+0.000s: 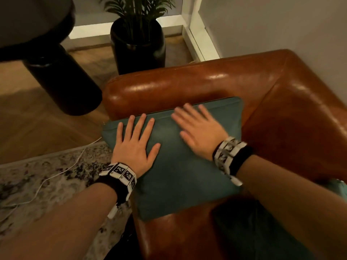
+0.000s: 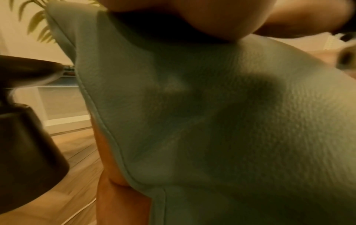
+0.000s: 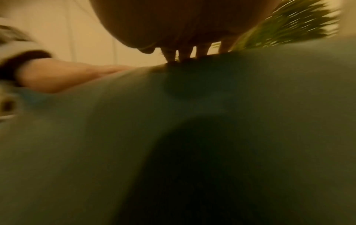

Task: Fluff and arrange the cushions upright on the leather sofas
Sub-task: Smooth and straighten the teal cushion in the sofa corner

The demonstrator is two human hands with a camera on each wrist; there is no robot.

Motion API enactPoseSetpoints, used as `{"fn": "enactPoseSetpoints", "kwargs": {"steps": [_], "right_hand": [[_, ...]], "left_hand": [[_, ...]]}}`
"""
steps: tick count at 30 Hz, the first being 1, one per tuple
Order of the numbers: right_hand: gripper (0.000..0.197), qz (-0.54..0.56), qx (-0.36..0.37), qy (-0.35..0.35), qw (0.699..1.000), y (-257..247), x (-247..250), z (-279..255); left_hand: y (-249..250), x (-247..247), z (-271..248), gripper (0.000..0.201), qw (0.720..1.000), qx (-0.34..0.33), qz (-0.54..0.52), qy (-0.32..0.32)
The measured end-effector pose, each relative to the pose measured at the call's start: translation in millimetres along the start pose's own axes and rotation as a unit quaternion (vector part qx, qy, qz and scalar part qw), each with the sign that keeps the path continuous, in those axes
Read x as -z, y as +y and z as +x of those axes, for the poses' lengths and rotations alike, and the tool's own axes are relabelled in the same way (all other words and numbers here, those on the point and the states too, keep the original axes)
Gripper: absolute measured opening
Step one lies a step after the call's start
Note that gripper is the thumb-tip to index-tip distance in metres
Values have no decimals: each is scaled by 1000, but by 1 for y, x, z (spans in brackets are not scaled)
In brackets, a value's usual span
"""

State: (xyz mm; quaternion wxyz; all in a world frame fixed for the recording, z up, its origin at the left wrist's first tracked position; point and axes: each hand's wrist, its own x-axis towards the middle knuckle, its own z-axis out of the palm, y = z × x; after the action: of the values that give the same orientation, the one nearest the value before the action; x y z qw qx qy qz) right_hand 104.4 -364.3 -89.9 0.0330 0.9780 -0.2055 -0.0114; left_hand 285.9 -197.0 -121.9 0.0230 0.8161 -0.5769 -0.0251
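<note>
A teal cushion (image 1: 180,166) leans against the armrest of a brown leather sofa (image 1: 187,85), tilted toward me. My left hand (image 1: 134,139) lies flat on its left half with fingers spread and straight. My right hand (image 1: 197,128) lies flat on the upper right part, fingers straight, slightly blurred. In the left wrist view the teal cushion (image 2: 212,121) fills the frame under my palm. In the right wrist view the cushion (image 3: 96,137) fills the lower frame, my fingers (image 3: 185,53) touch its top edge and my left hand (image 3: 67,77) lies at the left.
A black planter (image 1: 138,44) with a palm stands behind the armrest. A dark round table (image 1: 62,77) on a thick pedestal stands to the left on the wooden floor. A patterned rug (image 1: 37,184) with a white cable (image 1: 56,173) lies lower left. A wall runs at the right.
</note>
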Motion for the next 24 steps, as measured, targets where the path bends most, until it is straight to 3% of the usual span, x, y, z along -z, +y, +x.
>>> {"fn": "enactPoseSetpoints", "kwargs": {"steps": [1,3,7,12,14,17,21,24], "right_hand": [[58,10,42,-19,999,-18,-6,-1],[58,19,46,-43,998,-16,-15,-1],[56,0,-103,-10,995,51,-14,-8],[59,45,-143,-20,988,69,11,10],[53,74,-120,-17,990,65,15,20],[29,141,-121,-36,982,64,24,23],[22,135,-119,17,984,76,29,12],[26,146,-204,68,966,95,21,-3]], "left_hand": [[-3,0,0,73,1000,-4,-1,-2],[-13,2,1,73,1000,-16,-1,-8],[-25,7,4,72,999,-32,-17,-14],[-22,25,23,57,990,112,-76,30],[-20,31,34,41,996,80,-30,9],[-24,37,44,30,997,29,-67,-33],[-26,43,51,45,998,5,-54,17],[-46,43,50,60,994,99,-44,25]]}}
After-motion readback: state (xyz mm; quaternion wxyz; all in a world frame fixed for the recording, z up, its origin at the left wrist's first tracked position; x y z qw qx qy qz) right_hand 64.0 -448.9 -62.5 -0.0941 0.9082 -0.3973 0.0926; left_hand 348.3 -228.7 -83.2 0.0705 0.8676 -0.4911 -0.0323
